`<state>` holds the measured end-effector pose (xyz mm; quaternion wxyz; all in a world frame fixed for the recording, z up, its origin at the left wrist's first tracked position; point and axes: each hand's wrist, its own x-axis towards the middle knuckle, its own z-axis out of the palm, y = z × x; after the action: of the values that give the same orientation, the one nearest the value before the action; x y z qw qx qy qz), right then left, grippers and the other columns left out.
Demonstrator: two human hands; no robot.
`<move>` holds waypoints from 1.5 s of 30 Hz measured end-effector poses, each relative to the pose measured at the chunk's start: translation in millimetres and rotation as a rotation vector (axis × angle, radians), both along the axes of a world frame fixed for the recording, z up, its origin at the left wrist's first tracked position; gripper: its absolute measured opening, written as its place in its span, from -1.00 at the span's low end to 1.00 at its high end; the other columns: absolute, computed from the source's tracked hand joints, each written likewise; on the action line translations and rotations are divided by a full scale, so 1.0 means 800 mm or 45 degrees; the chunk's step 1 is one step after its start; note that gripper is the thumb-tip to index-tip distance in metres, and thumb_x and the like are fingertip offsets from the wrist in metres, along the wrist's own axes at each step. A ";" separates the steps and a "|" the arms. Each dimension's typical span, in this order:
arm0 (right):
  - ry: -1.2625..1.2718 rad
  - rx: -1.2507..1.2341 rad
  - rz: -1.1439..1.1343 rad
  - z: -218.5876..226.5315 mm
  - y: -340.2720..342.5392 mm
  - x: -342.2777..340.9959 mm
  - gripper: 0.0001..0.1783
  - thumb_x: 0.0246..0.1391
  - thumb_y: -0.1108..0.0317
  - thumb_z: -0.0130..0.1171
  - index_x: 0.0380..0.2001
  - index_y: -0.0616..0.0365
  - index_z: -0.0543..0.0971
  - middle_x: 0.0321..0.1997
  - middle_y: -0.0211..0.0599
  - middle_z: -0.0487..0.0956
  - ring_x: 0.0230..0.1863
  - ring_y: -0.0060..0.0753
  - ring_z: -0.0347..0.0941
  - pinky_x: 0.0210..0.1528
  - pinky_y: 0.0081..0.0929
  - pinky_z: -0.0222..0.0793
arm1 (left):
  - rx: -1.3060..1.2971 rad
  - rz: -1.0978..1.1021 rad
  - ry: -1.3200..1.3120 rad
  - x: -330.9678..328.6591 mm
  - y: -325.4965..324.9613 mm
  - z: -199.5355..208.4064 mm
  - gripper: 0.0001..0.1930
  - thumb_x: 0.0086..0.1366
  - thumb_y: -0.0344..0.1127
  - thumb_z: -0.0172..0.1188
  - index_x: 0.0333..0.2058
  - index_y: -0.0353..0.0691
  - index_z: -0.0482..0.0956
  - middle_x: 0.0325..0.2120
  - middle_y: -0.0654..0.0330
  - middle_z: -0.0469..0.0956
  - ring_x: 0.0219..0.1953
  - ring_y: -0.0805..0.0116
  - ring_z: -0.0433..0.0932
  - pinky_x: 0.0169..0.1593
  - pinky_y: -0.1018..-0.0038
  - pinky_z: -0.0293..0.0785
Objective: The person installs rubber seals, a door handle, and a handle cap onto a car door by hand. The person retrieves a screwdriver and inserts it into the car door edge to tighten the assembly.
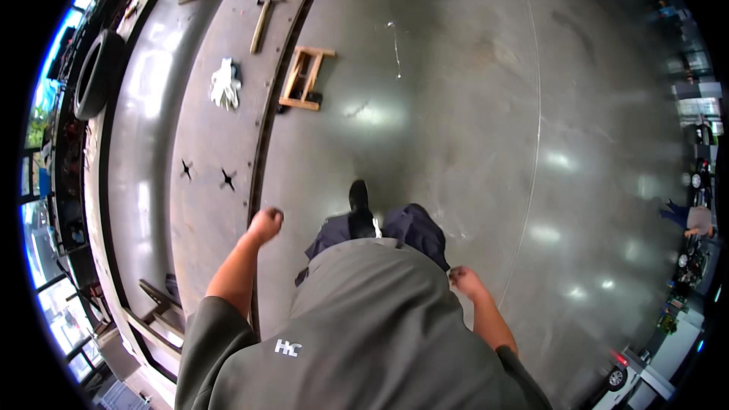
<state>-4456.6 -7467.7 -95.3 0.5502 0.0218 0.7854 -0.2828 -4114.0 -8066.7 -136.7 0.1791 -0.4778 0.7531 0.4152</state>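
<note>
My left hand (265,225) is at my side, next to the bolted edge of a long grey steel plate (209,235). Its fingers are curled closed, with a dark spot by the thumb; what they hold, if anything, cannot be made out. Close to my right hip hangs my right hand (465,281), over the grey floor. Blur and shade hide how its fingers lie. On the plate ahead and to the left lie white gloves (225,84) and a wooden-handled hammer (260,26). Two black cross-shaped marks or openings (228,179) show nearer me.
A small wooden stool (305,78) stands on the floor against the plate's edge. A tyre (99,74) leans at the far left. Behind my left arm is a wooden frame (158,311). At the far right are another person (695,219) and a white vehicle (616,376).
</note>
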 end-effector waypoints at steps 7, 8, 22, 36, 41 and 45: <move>-0.131 0.028 -0.639 -0.015 -0.163 -0.156 -0.77 0.23 0.41 0.17 -0.10 0.25 0.65 -0.30 -0.32 0.66 -0.30 -0.39 0.58 -0.27 -0.44 0.48 | -0.133 0.297 0.355 -0.407 -0.272 0.126 -0.71 0.42 -0.30 0.08 -0.07 -0.34 0.68 -0.31 0.11 0.72 -0.31 0.35 0.66 -0.15 0.40 0.61; -0.130 0.020 -0.616 -0.033 -0.174 -0.190 -0.79 0.23 0.40 0.16 -0.13 0.23 0.66 -0.31 -0.33 0.66 -0.31 -0.40 0.58 -0.29 -0.45 0.47 | -0.086 0.320 0.315 -0.457 -0.280 0.133 -0.72 0.42 -0.31 0.09 -0.08 -0.34 0.68 -0.31 0.10 0.73 -0.31 0.35 0.66 -0.13 0.40 0.61; 0.375 -0.389 -0.614 0.030 -0.643 -0.978 -0.79 0.41 0.30 0.15 0.01 0.14 0.58 -0.31 -0.46 0.60 -0.36 -0.59 0.50 -0.38 -0.59 0.41 | 0.251 -0.106 -0.388 -0.703 -0.380 0.044 -0.64 0.38 -0.11 0.12 0.02 -0.11 0.71 -0.05 -0.04 0.72 0.06 -0.02 0.67 0.16 0.23 0.57; 0.353 -0.140 0.145 -0.016 -0.947 -1.175 -0.76 0.12 0.30 0.19 -0.22 0.12 0.74 -0.13 0.05 0.71 -0.08 0.21 0.62 -0.04 -0.08 0.55 | -0.238 -0.421 -0.044 -1.421 -1.047 0.083 -0.64 0.38 -0.09 0.05 -0.14 -0.19 0.72 -0.15 -0.11 0.71 0.00 -0.18 0.65 0.12 0.06 0.59; -0.020 -0.030 -0.254 -0.073 -1.088 -1.331 -0.74 0.17 0.27 0.17 -0.20 0.13 0.74 -0.12 0.03 0.72 -0.08 0.20 0.63 -0.04 -0.04 0.55 | -0.342 -0.083 0.362 -1.687 -1.254 0.172 -0.68 0.37 -0.13 0.13 -0.11 -0.21 0.69 -0.12 -0.09 0.72 0.05 -0.11 0.65 0.15 0.16 0.56; -0.024 -0.075 -0.285 -0.189 -1.172 -1.511 -0.75 0.18 0.27 0.15 -0.21 0.16 0.71 -0.16 -0.02 0.70 -0.13 0.13 0.62 -0.08 -0.05 0.54 | -0.287 -0.055 0.409 -1.828 -1.335 0.168 -0.69 0.38 -0.14 0.13 -0.10 -0.20 0.69 -0.11 -0.09 0.71 0.03 -0.10 0.66 0.15 0.16 0.56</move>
<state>-5665.7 -8405.4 -246.7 0.5229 0.0959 0.7642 -0.3652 -5576.0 -9134.9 -2.6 0.0108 -0.4063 0.8238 0.3953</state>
